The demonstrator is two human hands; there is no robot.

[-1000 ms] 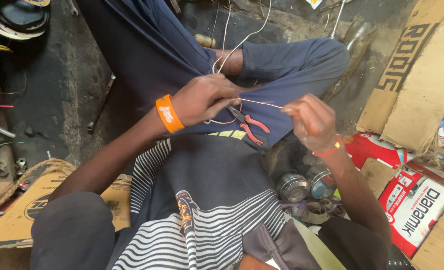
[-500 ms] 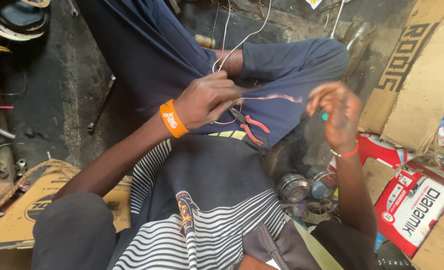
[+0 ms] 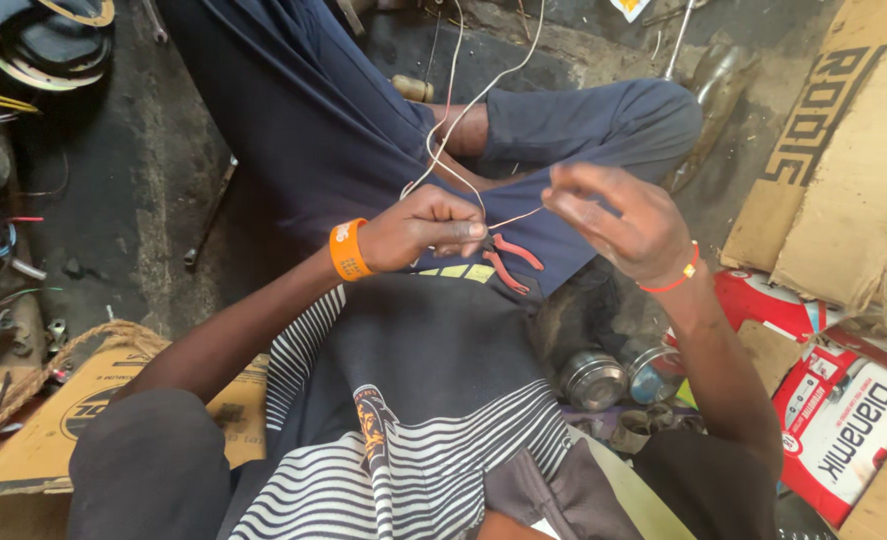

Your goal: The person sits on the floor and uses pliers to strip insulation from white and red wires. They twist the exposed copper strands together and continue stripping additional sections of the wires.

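A thin wire (image 3: pixel 508 217) is pinched in the closed left hand (image 3: pixel 425 230) and stretched rightward to the right hand (image 3: pixel 618 222), whose fingertips are closed on its end. Red-handled pliers (image 3: pixel 508 262) are seen on the lap just below, nearer the left hand.

thin white wire (image 3: pixel 468 105) | taut, pinched between both fists | over lap

Looks like a small repair workshop, the sit-on-the-ground kind. The floor (image 3: pixel 133 200) is dark, grimy concrete with loose coloured wires (image 3: pixel 3 235) and bits of metal hardware (image 3: pixel 23 330) scattered along the edge. Flattened cardboard boxes (image 3: pixel 843 140) lie around as mats, red-handled pliers (image 3: pixel 508 262) rest on the person's lap, a few round metal parts (image 3: pixel 593 378) sit close by, and what seems to be a speaker cone (image 3: pixel 48 35) is in the corner
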